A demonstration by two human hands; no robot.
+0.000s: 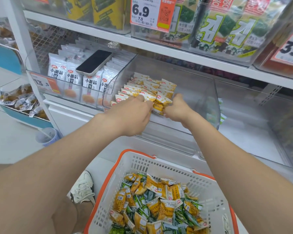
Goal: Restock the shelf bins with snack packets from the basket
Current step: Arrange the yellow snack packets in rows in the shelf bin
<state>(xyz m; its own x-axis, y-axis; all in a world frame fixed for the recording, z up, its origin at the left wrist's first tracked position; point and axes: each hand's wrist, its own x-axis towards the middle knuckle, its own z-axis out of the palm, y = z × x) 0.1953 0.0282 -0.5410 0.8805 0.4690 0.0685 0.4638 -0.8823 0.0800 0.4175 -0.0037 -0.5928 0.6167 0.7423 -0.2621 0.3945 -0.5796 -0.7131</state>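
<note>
A white shelf [159,48] fills the view, with clear bins standing side by side on its lower level. The middle bin [201,92] is partly filled: rows of white-and-yellow snack packets [147,86] stand on edge at its left side, and the right side is bare. Below it, near the camera, sits a white basket [159,166] with orange handles, holding a loose heap of yellow and green packets [159,205].

Both arms reach over the basket into the middle bin. The left hand [132,114] lies palm down on the front row, its fingers stretched onto the packets; the fingertips are hidden, so whether it grips anything cannot be told. The right hand [176,108] is curled, its fingers closed on the edge of 1 yellow packet [158,107], which stands at the front of the rows between the 2 hands.

The left bin [41,71] holds upright white packets [71,78], and a dark phone [94,62] rests tilted on top of them. A white shoe [83,188] shows left of the basket
</note>
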